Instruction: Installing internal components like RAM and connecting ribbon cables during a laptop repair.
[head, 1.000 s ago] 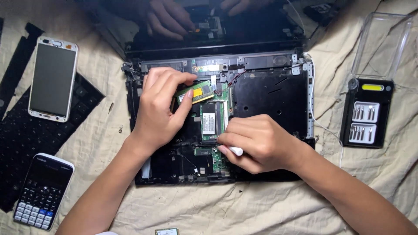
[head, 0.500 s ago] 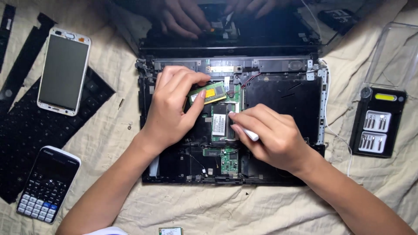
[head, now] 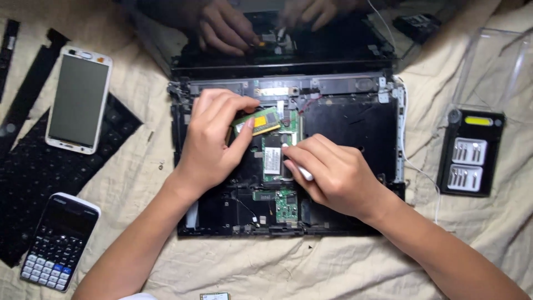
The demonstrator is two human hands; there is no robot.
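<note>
Head view: left hand (head: 208, 141) fingers pinch the green memory module (head: 256, 121); right hand (head: 333, 175) grips a white tool (head: 304, 174).

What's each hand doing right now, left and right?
Left hand: closed on the green memory module, pinching it by its edges.
Right hand: closed around a thin white tool.

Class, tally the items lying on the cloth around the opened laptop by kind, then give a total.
Phone: 1
Calculator: 1
Detached keyboard: 1
Black strips: 2
Screwdriver bit case: 1
Clear plastic lid: 1
Total: 7
</note>
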